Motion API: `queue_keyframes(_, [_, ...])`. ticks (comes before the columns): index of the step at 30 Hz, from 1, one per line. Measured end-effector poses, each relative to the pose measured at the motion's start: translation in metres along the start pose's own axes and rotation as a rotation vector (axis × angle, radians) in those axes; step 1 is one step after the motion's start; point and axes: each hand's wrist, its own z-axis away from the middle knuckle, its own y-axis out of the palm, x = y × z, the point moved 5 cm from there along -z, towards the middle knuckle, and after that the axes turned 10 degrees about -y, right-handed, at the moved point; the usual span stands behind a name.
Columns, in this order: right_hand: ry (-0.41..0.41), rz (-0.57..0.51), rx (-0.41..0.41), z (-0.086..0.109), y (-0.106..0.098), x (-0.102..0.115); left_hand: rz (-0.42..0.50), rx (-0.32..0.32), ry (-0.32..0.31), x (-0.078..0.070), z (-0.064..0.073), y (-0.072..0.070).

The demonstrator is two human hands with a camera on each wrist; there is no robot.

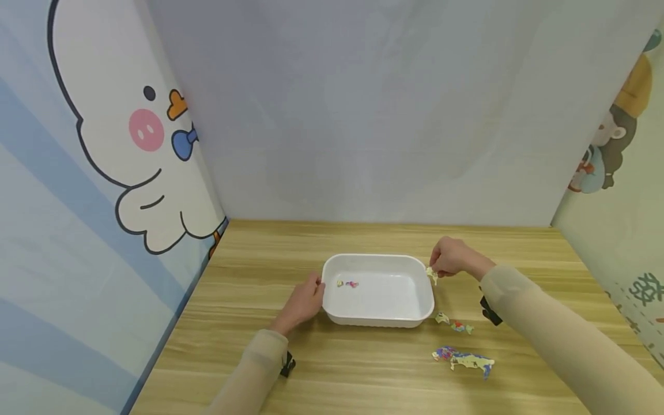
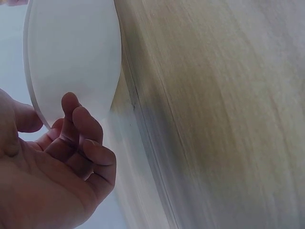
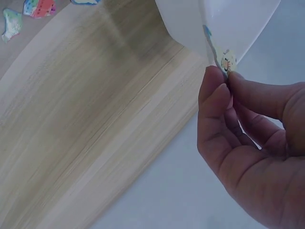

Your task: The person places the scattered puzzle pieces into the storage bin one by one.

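Observation:
A white rectangular plastic basin [image 1: 378,320] stands on the wooden table. My left hand [image 1: 305,300] grips its left rim, thumb over the edge and fingers against the outer wall [image 2: 76,47]. Beside the opposite rim, my right hand [image 1: 450,257] pinches a flat, irregular pale-yellow puzzle piece [image 1: 432,275] between thumb and fingertips. The right wrist view shows blue at the tip of this puzzle piece [image 3: 224,57] and a small printed figure. Inside the basin, towards the left, lie a small yellowish piece [image 1: 340,283] and a pink-purple piece [image 1: 353,284].
Right of the basin, a small pale piece [image 1: 442,318] and a red-and-green piece [image 1: 459,326] lie on the table [image 1: 218,346]. Nearer me is a longer blue, purple and yellow group of pieces [image 1: 467,360]. A plain pale curtain [image 1: 384,115] hangs behind the table.

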Motion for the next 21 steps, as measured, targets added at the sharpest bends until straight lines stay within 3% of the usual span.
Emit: queue_keyframes(21, [0.01,-0.025,0.033,-0.025,0.011,0.021,0.003,0.022,-0.026,0.004,-0.001,0.0])
